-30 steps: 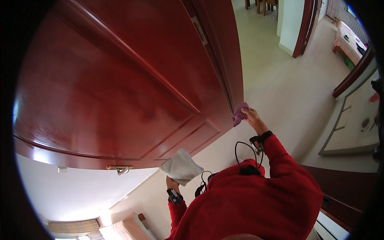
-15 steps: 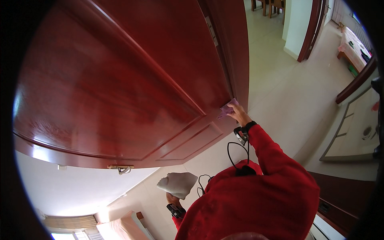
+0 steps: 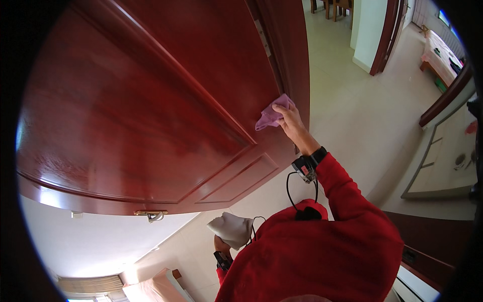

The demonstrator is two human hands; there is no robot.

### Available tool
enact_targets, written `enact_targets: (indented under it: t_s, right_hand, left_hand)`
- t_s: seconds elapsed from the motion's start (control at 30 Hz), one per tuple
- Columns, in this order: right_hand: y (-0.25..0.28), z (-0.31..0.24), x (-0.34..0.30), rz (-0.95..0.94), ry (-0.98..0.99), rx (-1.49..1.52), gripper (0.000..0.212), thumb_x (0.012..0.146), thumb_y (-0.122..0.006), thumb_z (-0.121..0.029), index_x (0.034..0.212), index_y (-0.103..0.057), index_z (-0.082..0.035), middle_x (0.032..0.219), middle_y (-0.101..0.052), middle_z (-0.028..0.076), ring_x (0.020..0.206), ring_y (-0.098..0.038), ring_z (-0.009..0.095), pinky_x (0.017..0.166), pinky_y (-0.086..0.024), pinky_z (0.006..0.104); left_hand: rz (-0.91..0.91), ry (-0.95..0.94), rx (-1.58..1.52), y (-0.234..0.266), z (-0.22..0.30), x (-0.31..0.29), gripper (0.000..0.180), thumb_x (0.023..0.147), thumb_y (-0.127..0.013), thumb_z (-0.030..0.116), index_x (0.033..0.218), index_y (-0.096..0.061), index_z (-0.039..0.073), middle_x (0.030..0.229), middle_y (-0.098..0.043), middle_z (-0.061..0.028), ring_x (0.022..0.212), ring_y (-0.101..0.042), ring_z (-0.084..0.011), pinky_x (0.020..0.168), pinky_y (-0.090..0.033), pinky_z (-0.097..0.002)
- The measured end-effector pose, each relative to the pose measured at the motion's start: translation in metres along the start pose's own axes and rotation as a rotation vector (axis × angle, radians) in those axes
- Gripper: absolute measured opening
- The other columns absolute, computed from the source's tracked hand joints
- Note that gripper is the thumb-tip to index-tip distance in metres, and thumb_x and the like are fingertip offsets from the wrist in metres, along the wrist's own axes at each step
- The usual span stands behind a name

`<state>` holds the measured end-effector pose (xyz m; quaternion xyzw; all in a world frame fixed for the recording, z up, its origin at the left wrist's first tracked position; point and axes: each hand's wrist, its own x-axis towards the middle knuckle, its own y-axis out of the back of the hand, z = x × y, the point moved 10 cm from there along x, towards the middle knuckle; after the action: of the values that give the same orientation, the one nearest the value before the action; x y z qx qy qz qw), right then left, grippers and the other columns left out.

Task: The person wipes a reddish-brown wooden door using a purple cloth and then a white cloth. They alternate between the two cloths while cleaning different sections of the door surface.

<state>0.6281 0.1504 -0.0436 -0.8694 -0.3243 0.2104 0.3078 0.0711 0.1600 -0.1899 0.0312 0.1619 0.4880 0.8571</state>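
My right hand [image 3: 291,122] grips a purple cloth [image 3: 272,114] and presses it to the face of a glossy dark red wooden door [image 3: 151,110], close to the hinged edge. Part of the cloth spreads out beyond my fingertips onto the panel. Lower down, my left hand [image 3: 221,245] holds up a light grey cloth [image 3: 231,228], which hides most of its fingers. That grey cloth is bunched and stays apart from the door.
A metal handle [image 3: 152,215] juts from the door's lower edge in the picture, and a hinge [image 3: 262,38] sits at its frame side. Pale floor tiles [image 3: 347,100] stretch to the right. A framed picture [image 3: 445,156] leans at the right; beds stand beyond.
My right hand has moved up along the door near its hinged edge, taking the purple cloth with it. My left hand and the grey cloth have shifted slightly right.
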Motion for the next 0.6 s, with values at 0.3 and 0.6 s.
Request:
enact_targets:
  t_s: [0.3,0.6]
  right_hand:
    - [0.017,-0.005,0.001,0.119,0.328,-0.317,0.023,0.080,-0.067,-0.010,0.100,-0.057,-0.004,0.089,-0.058,0.002,0.084,-0.056,0.014,0.072,-0.047,0.0288]
    - [0.064,0.116,0.001,-0.151,-0.174,-0.106,0.013,0.080,-0.059,-0.003,0.092,-0.054,-0.007,0.089,-0.064,0.013,0.078,-0.065,0.026,0.064,-0.054,0.0401]
  left_hand:
    - [-0.152,0.056,-0.290,-0.028,-0.004,0.002,0.053,0.083,-0.063,0.015,0.130,-0.044,0.002,0.124,-0.057,-0.0125,0.110,-0.057,-0.0238,0.093,-0.047,-0.0381]
    - [-0.179,0.087,-0.541,-0.059,0.004,-0.013,0.040,0.097,-0.045,0.022,0.133,-0.042,0.007,0.131,-0.052,-0.0101,0.119,-0.050,-0.0259,0.099,-0.043,-0.0451]
